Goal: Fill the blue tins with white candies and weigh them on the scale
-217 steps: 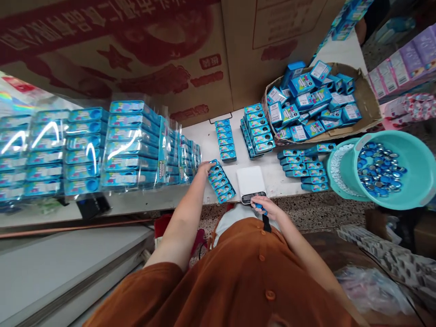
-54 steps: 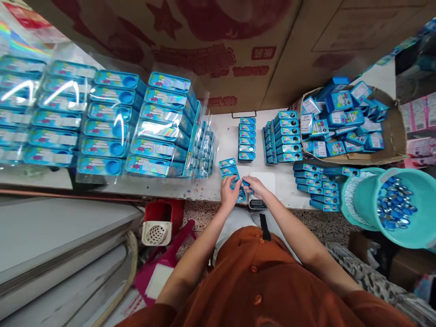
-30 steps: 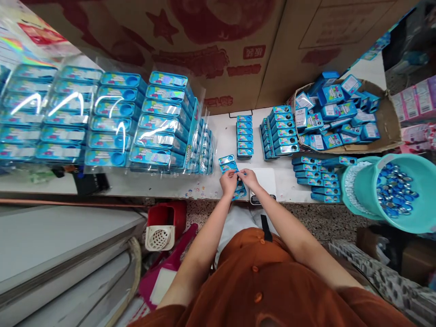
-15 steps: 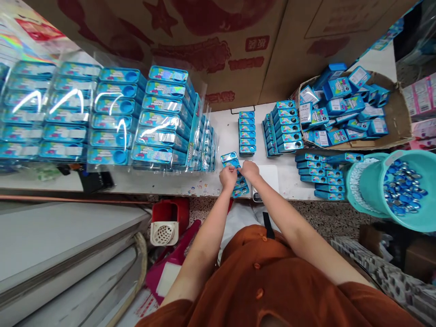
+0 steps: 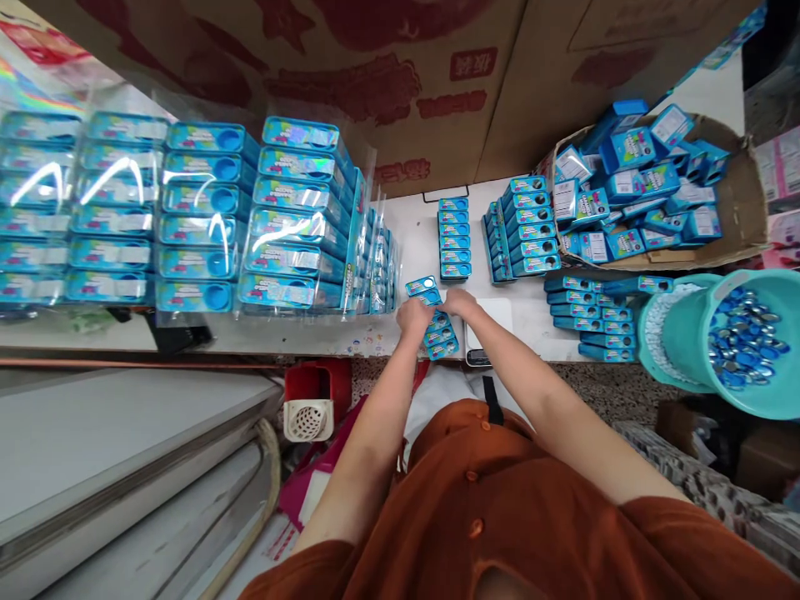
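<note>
Left hand [image 5: 415,318] has come off the far-end box [image 5: 418,287], now lower on the row of boxes [image 5: 440,334], left side; right hand [image 5: 459,303] moved from the scale [image 5: 497,314] to the row's right side; readout [image 5: 478,357] now uncovered; fingertips met a second ago, now slightly apart.

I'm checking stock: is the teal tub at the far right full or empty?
Partly filled: shiny blue and silver pieces lie inside the teal tub, with bare inner wall showing.
</note>
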`<state>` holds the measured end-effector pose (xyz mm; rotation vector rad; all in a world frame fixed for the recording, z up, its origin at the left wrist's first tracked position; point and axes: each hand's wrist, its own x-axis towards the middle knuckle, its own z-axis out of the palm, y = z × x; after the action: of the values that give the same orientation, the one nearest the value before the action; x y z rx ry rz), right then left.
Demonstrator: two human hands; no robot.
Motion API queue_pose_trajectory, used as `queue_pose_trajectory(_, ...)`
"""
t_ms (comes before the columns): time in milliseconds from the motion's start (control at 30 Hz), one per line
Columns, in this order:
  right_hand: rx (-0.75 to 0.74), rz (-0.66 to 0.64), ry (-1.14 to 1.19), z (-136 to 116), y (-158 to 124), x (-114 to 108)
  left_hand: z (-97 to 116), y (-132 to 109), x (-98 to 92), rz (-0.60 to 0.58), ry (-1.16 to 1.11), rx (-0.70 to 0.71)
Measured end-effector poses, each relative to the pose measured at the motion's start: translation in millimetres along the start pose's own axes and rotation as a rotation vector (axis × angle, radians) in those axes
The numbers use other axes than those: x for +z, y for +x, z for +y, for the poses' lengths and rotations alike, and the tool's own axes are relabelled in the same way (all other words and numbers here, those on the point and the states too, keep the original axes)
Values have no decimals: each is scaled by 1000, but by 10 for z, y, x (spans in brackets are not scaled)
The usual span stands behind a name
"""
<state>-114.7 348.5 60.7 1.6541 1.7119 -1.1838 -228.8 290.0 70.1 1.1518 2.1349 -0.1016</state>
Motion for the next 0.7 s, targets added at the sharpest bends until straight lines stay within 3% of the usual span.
queue_pose_trajectory(233,9,-63,-46,18,90,1,33,94,5,-114,43,-26)
queue_pose_trajectory(433,7,-97,-54,31,166,99,31,42,94,-63,72,9)
queue_pose_trajectory(700,-13,0,10,63,23,139,-2,6,94,-55,20,-17)
